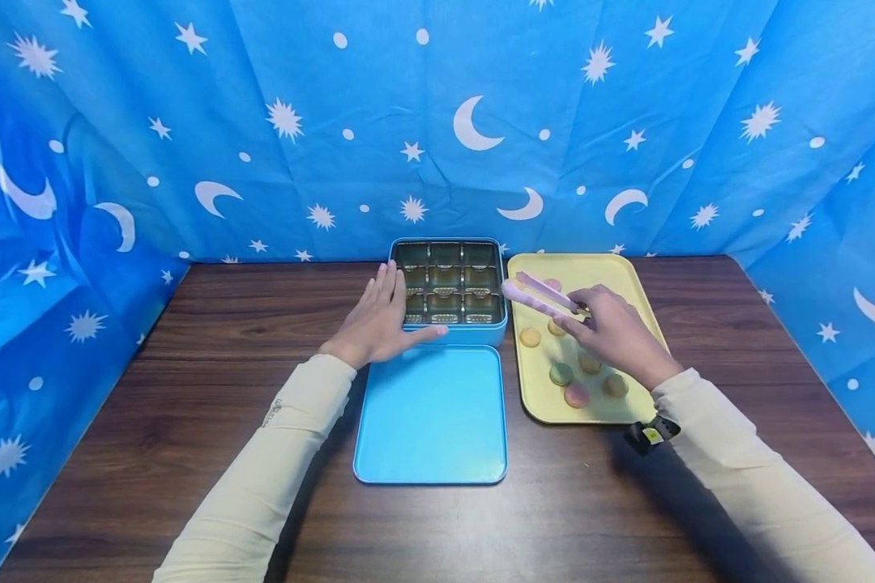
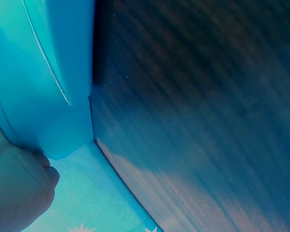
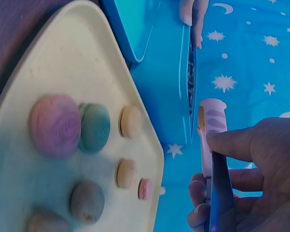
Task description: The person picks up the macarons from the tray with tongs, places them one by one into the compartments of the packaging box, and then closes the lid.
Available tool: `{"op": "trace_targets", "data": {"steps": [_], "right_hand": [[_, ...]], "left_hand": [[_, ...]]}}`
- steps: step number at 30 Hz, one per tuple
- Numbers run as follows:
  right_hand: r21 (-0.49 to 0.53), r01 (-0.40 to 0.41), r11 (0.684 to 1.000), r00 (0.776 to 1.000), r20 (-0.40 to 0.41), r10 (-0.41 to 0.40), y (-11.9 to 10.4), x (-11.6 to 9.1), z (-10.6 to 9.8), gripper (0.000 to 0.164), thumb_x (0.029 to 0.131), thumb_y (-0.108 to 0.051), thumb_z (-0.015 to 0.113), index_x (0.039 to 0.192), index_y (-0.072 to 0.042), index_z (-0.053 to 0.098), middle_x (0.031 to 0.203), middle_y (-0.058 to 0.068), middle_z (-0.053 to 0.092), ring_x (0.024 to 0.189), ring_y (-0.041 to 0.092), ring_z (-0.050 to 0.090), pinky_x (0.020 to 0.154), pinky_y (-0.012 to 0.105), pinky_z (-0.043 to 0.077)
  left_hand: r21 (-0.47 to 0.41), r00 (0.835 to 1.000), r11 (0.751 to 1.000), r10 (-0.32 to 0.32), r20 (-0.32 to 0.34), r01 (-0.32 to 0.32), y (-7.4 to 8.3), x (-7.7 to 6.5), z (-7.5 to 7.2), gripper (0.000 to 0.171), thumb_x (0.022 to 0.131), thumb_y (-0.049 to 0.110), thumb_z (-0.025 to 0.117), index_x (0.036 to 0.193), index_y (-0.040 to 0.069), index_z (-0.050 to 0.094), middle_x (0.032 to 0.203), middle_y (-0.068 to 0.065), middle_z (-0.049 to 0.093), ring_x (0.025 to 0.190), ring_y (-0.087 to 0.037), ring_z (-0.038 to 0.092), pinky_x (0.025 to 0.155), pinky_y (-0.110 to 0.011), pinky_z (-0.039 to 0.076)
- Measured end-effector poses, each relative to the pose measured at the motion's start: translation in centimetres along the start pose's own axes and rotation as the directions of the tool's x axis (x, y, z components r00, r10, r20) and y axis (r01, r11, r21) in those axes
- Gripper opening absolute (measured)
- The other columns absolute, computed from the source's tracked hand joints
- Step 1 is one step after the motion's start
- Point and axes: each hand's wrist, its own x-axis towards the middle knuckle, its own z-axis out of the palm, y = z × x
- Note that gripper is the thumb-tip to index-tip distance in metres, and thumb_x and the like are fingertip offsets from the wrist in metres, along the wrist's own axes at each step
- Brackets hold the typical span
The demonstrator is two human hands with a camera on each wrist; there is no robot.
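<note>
My left hand (image 1: 374, 320) lies with straight fingers along the left side of a blue tin (image 1: 467, 334), its thumb stretched along the front. Inside the tin, a gold insert (image 1: 445, 279) is divided into several compartments. With my right hand (image 1: 616, 332) I grip pink-tipped tongs (image 1: 543, 295) over the upper left of a yellow tray (image 1: 576, 263). A tan patch shows between the tong tips in the right wrist view; I cannot tell what it is. On the tray lie several macarons, among them a pink one (image 3: 56, 125), a green one (image 3: 95, 127) and a tan one (image 3: 87, 202).
A flat blue lid (image 1: 432, 417) lies on the dark wooden table (image 1: 189, 421), directly in front of the tin. The tray stands close to the tin's right side. Behind the table hangs a blue curtain (image 1: 379, 89) with moons and stars.
</note>
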Motion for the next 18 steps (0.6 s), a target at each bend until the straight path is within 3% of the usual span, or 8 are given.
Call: {"op": "trace_targets", "data": {"steps": [5, 18], "right_hand": [[0.007, 0.005, 1.000, 1.000, 0.013, -0.005, -0.8, 0.2, 0.6, 0.041, 0.097, -0.016, 0.069, 0.125, 0.013, 0.062, 0.110, 0.026, 0.064, 0.090, 0.033, 0.056, 0.078, 0.048, 0.047], [0.015, -0.002, 1.000, 0.998, 0.060, 0.002, -2.0, 0.5, 1.7, 0.038, 0.098, -0.019, 0.069, 0.124, 0.010, 0.064, 0.106, 0.022, 0.063, 0.085, 0.030, 0.056, 0.070, 0.041, 0.048]], "left_hand": [[0.009, 1.000, 1.000, -0.004, 0.003, 0.004, 0.1, 0.0, 0.0, 0.125, 0.085, 0.084, 0.048, 0.160, -0.004, -0.002, 0.167, -0.019, -0.013, 0.154, -0.029, -0.014, 0.124, -0.044, -0.003], [0.014, 1.000, 1.000, -0.008, 0.002, 0.008, 0.2, -0.1, -0.1, 0.124, 0.086, 0.082, 0.050, 0.160, -0.004, -0.002, 0.167, -0.019, -0.014, 0.154, -0.029, -0.014, 0.124, -0.044, -0.003]]}}
